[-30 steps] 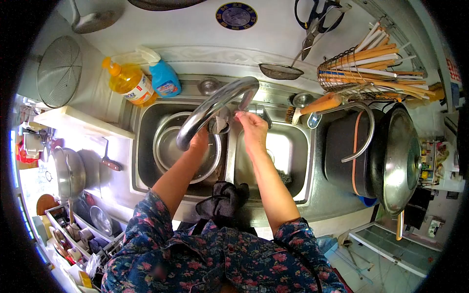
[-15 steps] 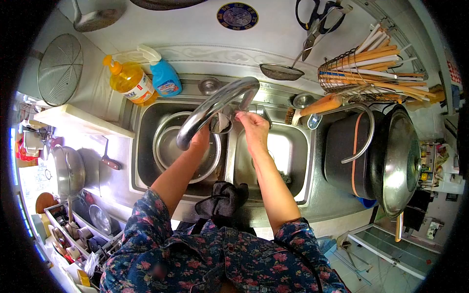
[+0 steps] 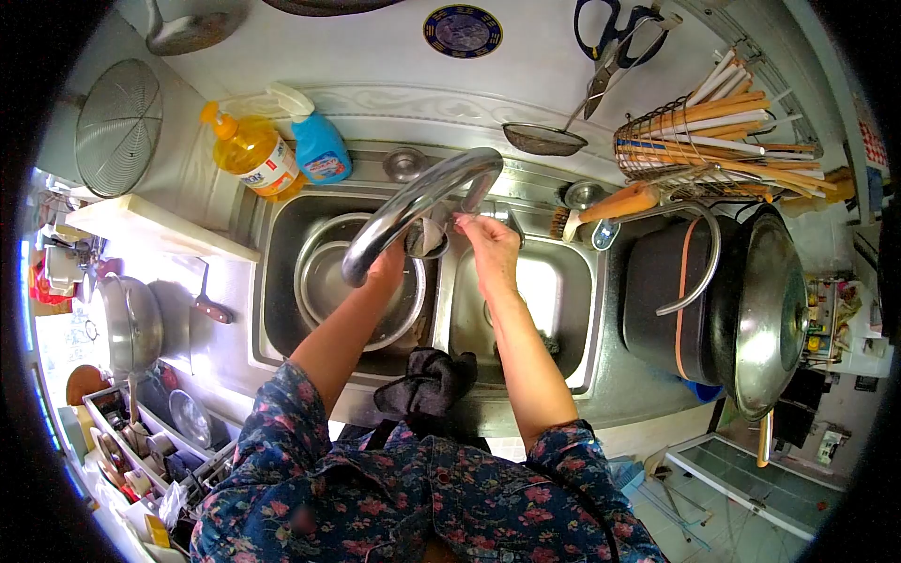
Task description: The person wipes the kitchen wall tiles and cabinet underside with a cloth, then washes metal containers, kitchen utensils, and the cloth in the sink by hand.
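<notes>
My left hand (image 3: 386,269) is over the left basin, partly hidden behind the curved faucet (image 3: 413,208). It grips a small round metal cup (image 3: 428,240) with something whitish inside, which I cannot make out. Beside the cup, my right hand (image 3: 492,246) has its thumb and fingertips pinched together close to the faucet's base. Whatever lies between those fingertips is too small to tell. Below my left hand, a metal bowl (image 3: 328,281) sits inside a wider metal basin (image 3: 414,314) in the left sink.
Yellow soap bottle (image 3: 253,155) and blue spray bottle (image 3: 321,150) stand behind the left sink. A wooden-handled brush (image 3: 615,204) lies behind the right sink (image 3: 584,324). Farther right are a chopstick basket (image 3: 648,155), a dark container (image 3: 662,291) and a large lid (image 3: 771,310). Dark cloth (image 3: 427,383) hangs at the front edge.
Both hands stay in nearly the same place, the left on the cup and the right still pinched. The view has shifted very slightly.
</notes>
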Motion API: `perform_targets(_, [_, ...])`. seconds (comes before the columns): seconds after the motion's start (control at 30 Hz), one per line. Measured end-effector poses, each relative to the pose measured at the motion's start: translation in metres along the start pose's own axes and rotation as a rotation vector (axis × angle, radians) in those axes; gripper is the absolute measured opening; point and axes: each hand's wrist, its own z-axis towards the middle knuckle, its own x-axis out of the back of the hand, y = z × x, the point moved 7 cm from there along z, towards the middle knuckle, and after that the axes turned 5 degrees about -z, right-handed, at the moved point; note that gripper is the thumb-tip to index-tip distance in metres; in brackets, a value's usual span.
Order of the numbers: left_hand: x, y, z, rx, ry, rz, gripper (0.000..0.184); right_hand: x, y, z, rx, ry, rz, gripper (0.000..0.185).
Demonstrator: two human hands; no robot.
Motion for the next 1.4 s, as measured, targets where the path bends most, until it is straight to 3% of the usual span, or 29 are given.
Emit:
perform_targets(0.13, [-0.011, 0.018, -0.008, -0.044, 0.067, 0.233, 0.051, 0.002, 0.0, 0.002, -0.002, -0.003, -0.055, 0.013])
perform_targets(0.73, [-0.009, 0.027, 0.003, -0.114, 0.023, 0.326, 0.058, 0.003, -0.002, 0.002, 0.008, -0.008, -0.105, 0.016])
perform_targets(0.8, [-0.013, 0.037, -0.002, -0.185, 0.058, 0.434, 0.052, 0.002, -0.003, 0.002, 0.012, -0.026, -0.138, 0.016])
perform_targets(1.03, [-0.057, 0.074, -0.013, -0.249, -0.277, 0.299, 0.041, 0.002, -0.003, 0.006, 0.021, -0.073, -0.158, 0.018])
perform_targets(1.17, [-0.07, 0.087, -0.019, -0.228, -0.334, 0.3, 0.041, 0.002, -0.01, 0.004, -0.043, -0.075, -0.24, 0.02])
perform_targets(1.27, [-0.07, 0.088, -0.018, -0.201, -0.332, 0.417, 0.044, 0.002, -0.037, -0.003, 0.178, -0.044, -0.68, 0.022])
perform_targets(1.37, [-0.07, 0.091, -0.018, -0.259, -0.355, 0.6, 0.042, 0.001, -0.086, -0.021, 0.781, 0.157, -1.031, 0.026])
perform_targets(1.4, [-0.07, 0.091, -0.017, -0.278, -0.356, 0.665, 0.039, 0.008, -0.087, -0.013, 0.752, 0.148, -0.889, 0.027])
